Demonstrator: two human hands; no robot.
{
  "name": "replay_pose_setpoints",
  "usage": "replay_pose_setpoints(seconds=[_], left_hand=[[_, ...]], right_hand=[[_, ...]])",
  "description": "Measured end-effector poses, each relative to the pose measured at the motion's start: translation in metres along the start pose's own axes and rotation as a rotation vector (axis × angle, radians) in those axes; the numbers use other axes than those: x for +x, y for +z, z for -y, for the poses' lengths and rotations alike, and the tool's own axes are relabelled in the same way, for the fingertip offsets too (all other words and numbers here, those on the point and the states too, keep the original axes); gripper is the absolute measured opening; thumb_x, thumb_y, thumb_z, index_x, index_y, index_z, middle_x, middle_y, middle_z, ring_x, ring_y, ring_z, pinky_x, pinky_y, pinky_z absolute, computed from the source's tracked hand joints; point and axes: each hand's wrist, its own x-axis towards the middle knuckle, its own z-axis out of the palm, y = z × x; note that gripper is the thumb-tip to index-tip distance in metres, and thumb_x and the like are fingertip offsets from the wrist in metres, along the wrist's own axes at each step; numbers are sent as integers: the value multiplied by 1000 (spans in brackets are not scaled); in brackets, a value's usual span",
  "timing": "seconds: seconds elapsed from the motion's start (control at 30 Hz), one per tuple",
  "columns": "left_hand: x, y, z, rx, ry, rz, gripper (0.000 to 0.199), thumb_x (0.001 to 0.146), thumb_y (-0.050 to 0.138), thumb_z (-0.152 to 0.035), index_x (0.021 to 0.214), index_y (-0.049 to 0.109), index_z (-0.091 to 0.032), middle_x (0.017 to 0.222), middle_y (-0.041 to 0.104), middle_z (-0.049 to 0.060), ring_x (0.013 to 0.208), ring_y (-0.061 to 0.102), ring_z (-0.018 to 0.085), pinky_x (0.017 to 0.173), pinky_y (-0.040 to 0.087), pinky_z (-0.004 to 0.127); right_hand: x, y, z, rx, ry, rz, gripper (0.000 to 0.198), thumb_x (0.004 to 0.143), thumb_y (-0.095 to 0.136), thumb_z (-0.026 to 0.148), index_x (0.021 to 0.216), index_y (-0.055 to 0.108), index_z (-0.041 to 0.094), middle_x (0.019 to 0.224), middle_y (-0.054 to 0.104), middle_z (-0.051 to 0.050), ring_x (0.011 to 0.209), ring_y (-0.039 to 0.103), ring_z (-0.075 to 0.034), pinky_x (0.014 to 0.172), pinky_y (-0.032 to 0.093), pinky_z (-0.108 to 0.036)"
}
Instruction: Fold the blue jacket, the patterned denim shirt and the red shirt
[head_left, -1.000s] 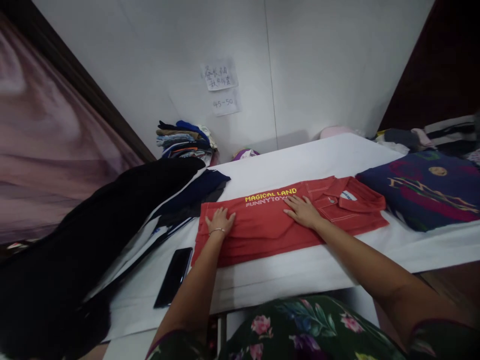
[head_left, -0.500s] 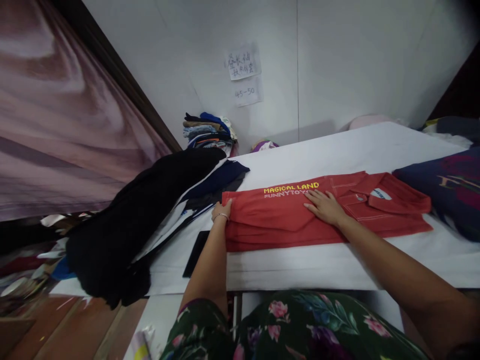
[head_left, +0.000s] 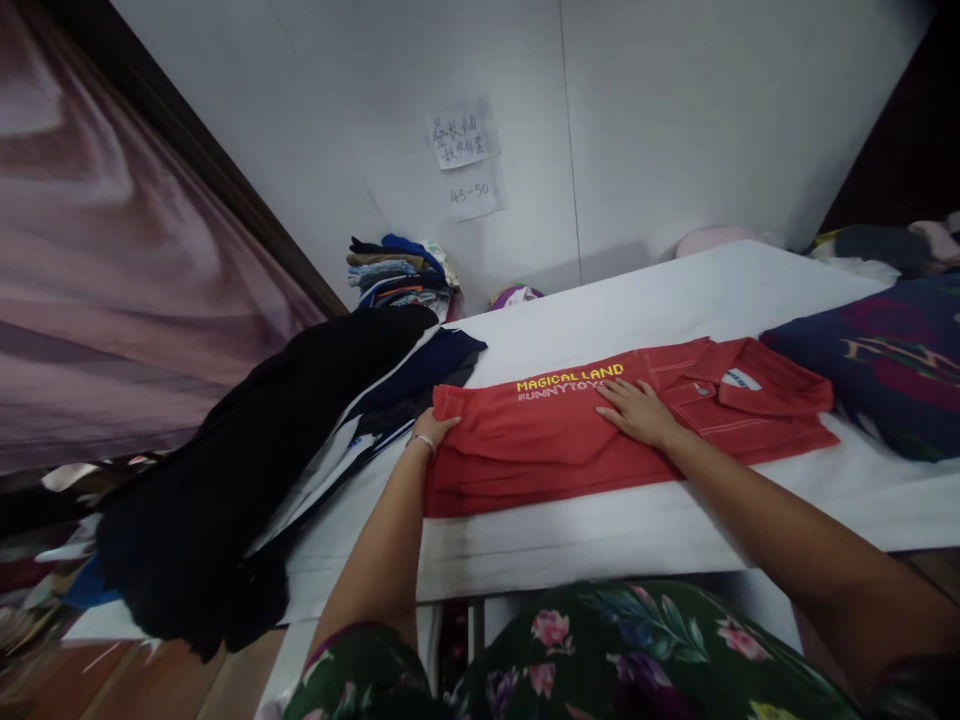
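A red collared shirt (head_left: pixel 525 440) lies lengthwise on the white table, its collar to the right and its hem to the left. Yellow and white lettering runs across it, and a buttoned pocket with pale stitching shows near the collar. At the left end, my left hand (head_left: pixel 435 428) grips the hem, thumb on top and the other fingers partly hidden at the edge. My right hand (head_left: pixel 637 412) rests flat on the cloth just beside the lettering, fingers spread and holding nothing.
A heap of black and dark clothes (head_left: pixel 247 430) covers the table's left side. Folded garments (head_left: pixel 401 272) are stacked at the back by the wall. A navy garment (head_left: pixel 885 370) lies to the right of the collar. The white table's (head_left: pixel 675 530) front edge runs close to my body.
The view has shifted slightly, and everything sits a little further left. Both hands keep their places on the red shirt. The flat black object by my left forearm no longer shows.
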Motion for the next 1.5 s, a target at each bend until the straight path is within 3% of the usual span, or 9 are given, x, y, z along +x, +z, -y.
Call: replay_pose_setpoints(seconds=[0.23, 0.4, 0.53, 0.7, 0.83, 0.97, 1.1, 1.23, 1.5], left_hand=[[26, -25, -9, 44, 43, -107, 35, 70, 76, -32, 99, 63, -17, 99, 74, 6, 90, 69, 21, 81, 54, 29], [32, -10, 2, 173, -89, -70, 38, 68, 76, -31, 100, 63, -16, 101, 73, 13, 97, 68, 29, 82, 54, 36], [15, -3, 1, 210, -104, -126, 58, 74, 69, -39, 124, 55, -12, 122, 63, 22, 113, 61, 35, 92, 50, 45], [-32, 14, -19, 343, 217, -385, 59, 86, 54, -40, 135, 46, -9, 141, 48, 23, 135, 40, 35, 108, 35, 53], [-88, 50, -36, 321, 591, -201, 38, 89, 50, -36, 122, 60, -20, 143, 49, 12, 136, 40, 25, 112, 34, 42], [-130, 82, -34, 285, 758, -30, 36, 85, 58, -36, 119, 64, -27, 144, 50, 7, 135, 42, 25, 112, 33, 43], [-141, 93, -29, 329, 796, 140, 38, 80, 66, -39, 118, 67, -34, 142, 53, 5, 132, 45, 28, 114, 26, 52], [-139, 91, -31, 362, 809, 187, 41, 77, 70, -40, 118, 67, -37, 141, 54, 3, 134, 44, 28, 114, 24, 53], [-141, 92, -32, 304, 847, 118, 23, 88, 54, -29, 96, 75, -31, 131, 63, 3, 125, 53, 24, 113, 29, 49]], right_hand=[[-9, -8, 15, 72, -69, -29, 58, 97, 30, 52, 145, 43, 23, 152, 38, -11, 142, 30, -29, 113, 18, -57], [-18, -8, 24, 87, -119, 16, 57, 94, 40, 48, 145, 44, 22, 153, 36, -13, 141, 30, -29, 114, 18, -55], [-18, -13, 26, 88, -105, 28, 58, 94, 44, 46, 144, 44, 19, 153, 35, -13, 141, 30, -29, 115, 17, -53], [-17, -20, 30, 146, -80, 43, 57, 92, 49, 44, 144, 45, 21, 153, 35, -12, 142, 28, -29, 116, 16, -54], [-27, -28, 24, 331, -58, -10, 50, 92, 50, 43, 139, 51, 24, 152, 38, -10, 142, 29, -27, 115, 19, -55], [-70, -43, -11, 392, 25, -275, 40, 92, 44, 31, 128, 61, 26, 139, 55, -7, 135, 42, -25, 113, 25, -57], [-136, -53, -65, 298, 239, -441, 45, 83, 42, 21, 122, 66, 26, 129, 63, -6, 127, 51, -25, 108, 37, -51], [-179, -51, -102, 262, 414, -410, 49, 79, 43, 21, 124, 65, 25, 124, 65, -5, 114, 60, -24, 101, 47, -44], [-164, -49, -109, 180, 447, -321, 42, 81, 46, 28, 115, 70, 23, 112, 70, -6, 106, 62, -25, 94, 48, -40]])
